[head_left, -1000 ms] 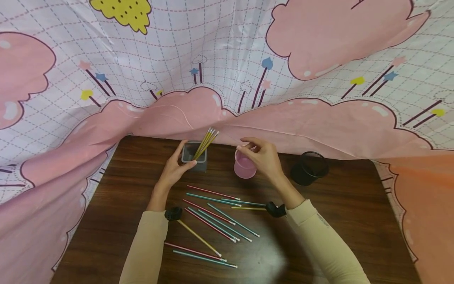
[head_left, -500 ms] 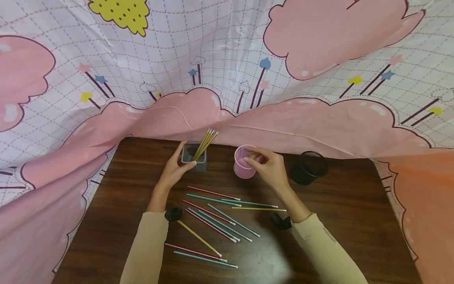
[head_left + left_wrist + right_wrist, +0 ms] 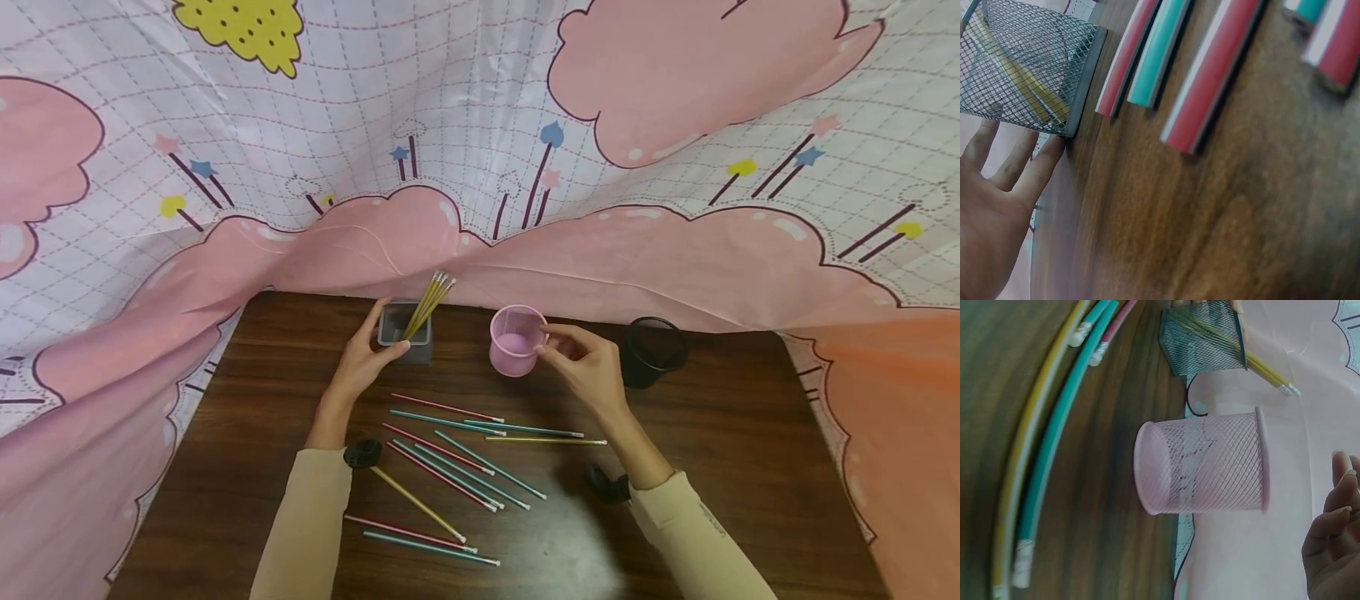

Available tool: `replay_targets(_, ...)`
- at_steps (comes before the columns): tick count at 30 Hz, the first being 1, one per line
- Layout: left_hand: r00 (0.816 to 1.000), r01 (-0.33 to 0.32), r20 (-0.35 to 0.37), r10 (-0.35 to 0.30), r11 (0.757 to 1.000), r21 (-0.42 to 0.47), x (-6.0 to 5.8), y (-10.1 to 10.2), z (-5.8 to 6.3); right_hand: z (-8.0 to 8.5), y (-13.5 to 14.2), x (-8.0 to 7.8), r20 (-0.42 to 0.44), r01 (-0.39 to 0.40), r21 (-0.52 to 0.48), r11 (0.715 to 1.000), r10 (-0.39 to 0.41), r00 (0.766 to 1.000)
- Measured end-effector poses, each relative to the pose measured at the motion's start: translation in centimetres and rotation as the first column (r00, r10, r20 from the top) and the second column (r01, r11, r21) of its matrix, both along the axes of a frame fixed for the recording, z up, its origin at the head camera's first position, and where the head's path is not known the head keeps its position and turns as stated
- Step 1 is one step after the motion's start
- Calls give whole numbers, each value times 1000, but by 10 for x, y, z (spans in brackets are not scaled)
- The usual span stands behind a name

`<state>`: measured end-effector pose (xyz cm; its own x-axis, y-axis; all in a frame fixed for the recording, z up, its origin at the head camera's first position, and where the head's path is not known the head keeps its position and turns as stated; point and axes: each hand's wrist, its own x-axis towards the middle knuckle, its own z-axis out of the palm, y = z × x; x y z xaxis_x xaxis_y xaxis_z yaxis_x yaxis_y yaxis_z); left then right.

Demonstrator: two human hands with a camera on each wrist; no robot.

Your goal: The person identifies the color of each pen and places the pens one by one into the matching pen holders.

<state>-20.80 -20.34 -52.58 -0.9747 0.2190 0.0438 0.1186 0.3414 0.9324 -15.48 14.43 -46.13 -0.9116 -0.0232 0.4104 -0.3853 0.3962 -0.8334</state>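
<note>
My left hand [image 3: 360,362] holds a grey square mesh pencil cup [image 3: 420,354] at the back left, thumb at its front corner and fingers along its left side. Several yellow pencils [image 3: 429,307] lean inside it, eraser ends up. The left wrist view shows fingertips against the mesh wall [image 3: 1029,62]. To its right stands a round pink mesh cup [image 3: 512,363] with nothing in it. My right hand [image 3: 588,362] is beside that cup's right rim, fingers loosely bent and holding nothing. In the right wrist view, a gap separates the hand [image 3: 1335,531] from the pink cup [image 3: 1219,465].
A round black mesh cup [image 3: 637,367] stands behind and right of my right hand. Several red, teal and yellow pencils lie loose across the middle of the dark wooden table [image 3: 735,433], among them a yellow pencil [image 3: 547,440]. A patterned cloth [image 3: 637,258] hangs along the back edge.
My right hand has drawn back to the right, from over the pink cup's mouth to beside its rim. The left hand stays on the grey cup. The head view has shifted slightly.
</note>
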Motion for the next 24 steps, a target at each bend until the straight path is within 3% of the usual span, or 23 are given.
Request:
replay_targets(4, 1000, 11, 4, -11, 1000, 2, 1, 1, 1, 7, 5, 20, 15, 11, -19, 1000, -10, 1000)
replay_targets(8, 1000, 8, 3, -8, 1000, 5, 1, 0, 2, 3, 11, 34, 69, 35, -28, 999, -33, 997)
replay_targets(13, 1000, 0, 18, 0, 1000, 2, 2, -1, 2, -5, 18, 38, 87, 55, -56, 997, -50, 995)
replay_targets(18, 1000, 3, 20, -3, 1000, -3, 3, -1, 2, -24, 29, 35, 76, 64, -79, 995, -58, 995)
replay_targets(24, 1000, 1, 2, -1, 1000, -5, 2, -1, 2, -15, 36, 46, 62, 17, -4, 1000, -17, 998)
